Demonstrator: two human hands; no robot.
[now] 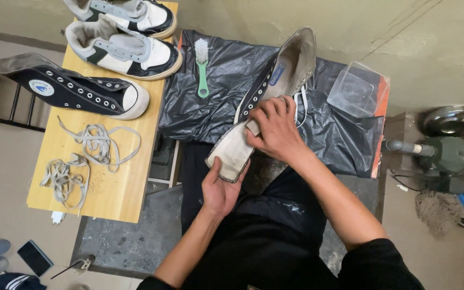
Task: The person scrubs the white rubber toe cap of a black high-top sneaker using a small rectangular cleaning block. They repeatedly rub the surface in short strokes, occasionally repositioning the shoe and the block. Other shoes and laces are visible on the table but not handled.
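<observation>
Centre frame: left hand (pixel 219 190) cups toe of high-top shoe (pixel 264 102), fingers curled under sole. Right hand (pixel 276 129) presses on side, fingers bent, gripping. Its lace partly out; two laces (pixel 89 153) already lie left on wooden table (pixel 130 188). Brush (pixel 202 64) unused, upper centre.

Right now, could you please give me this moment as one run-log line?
left hand: cups toe of high-top shoe | right hand: on its laces | green brush: untouched on black bag

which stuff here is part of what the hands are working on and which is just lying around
In use: high-top shoe, left hand under its toe, right hand on top, black plastic sheet.

Lying about: green brush, loose laces, second high-top, white sneakers, clear box, mop.
</observation>
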